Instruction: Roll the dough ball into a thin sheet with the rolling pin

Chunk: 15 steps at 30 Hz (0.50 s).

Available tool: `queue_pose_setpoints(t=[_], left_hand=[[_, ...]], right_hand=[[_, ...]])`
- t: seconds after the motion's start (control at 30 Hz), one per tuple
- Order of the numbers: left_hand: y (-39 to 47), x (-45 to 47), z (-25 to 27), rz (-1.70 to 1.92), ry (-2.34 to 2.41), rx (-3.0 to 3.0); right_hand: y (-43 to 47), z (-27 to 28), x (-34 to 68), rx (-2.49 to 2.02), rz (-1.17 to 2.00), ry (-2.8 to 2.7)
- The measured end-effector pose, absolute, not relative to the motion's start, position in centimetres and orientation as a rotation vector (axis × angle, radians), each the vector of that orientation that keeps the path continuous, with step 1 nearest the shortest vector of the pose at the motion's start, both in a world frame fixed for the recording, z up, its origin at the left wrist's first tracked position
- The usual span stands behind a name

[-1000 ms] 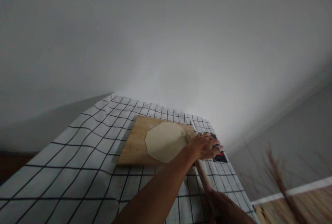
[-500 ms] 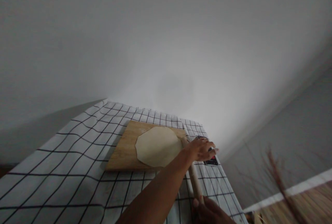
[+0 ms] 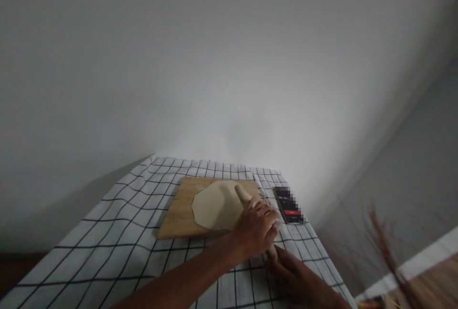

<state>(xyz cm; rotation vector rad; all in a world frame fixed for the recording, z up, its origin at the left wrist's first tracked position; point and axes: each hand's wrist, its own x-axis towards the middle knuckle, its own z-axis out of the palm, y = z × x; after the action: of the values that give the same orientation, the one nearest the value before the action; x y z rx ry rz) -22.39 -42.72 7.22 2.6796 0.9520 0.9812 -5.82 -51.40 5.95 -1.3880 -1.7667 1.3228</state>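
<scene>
A wide, thin sheet of dough [image 3: 214, 208] lies flat on a wooden board [image 3: 173, 220]. Over its right side slants a wooden rolling pin [image 3: 242, 194], its far end showing on the dough. My left hand [image 3: 257, 227] is closed over the middle of the pin, fingers bent across it. Around the pin's near end, low in the view, my right hand [image 3: 286, 271] is also closed; its fingers are partly hidden. Most of the pin's length is covered by the two hands.
A phone [image 3: 286, 206] with a dark, partly blurred screen lies right of the board. Under everything is a white cloth [image 3: 118, 237] with black grid lines. A pale wall [image 3: 214, 84] rises behind the table. Blurred reddish-brown stalks [image 3: 384, 247] stand at the right.
My left hand has gone from stretched, spread fingers to curled around the rolling pin. The pin's far end has moved left onto the dough, and the phone is uncovered. The view has shifted slightly.
</scene>
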Motion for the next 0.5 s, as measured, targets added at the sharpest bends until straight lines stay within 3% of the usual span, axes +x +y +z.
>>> queue_pose_setpoints(t=[0.17,0.5], left_hand=[[-43.4,-23.9,5.1,0.974,1.217,2.662],[-41.6,-22.8,5.7,0.787,1.09,2.676]], right_hand=[[-49.5,6.9,-6.8,-1.422,1.408,-2.019],[-49.2,5.4,-6.9,-1.562,1.648,-1.878]])
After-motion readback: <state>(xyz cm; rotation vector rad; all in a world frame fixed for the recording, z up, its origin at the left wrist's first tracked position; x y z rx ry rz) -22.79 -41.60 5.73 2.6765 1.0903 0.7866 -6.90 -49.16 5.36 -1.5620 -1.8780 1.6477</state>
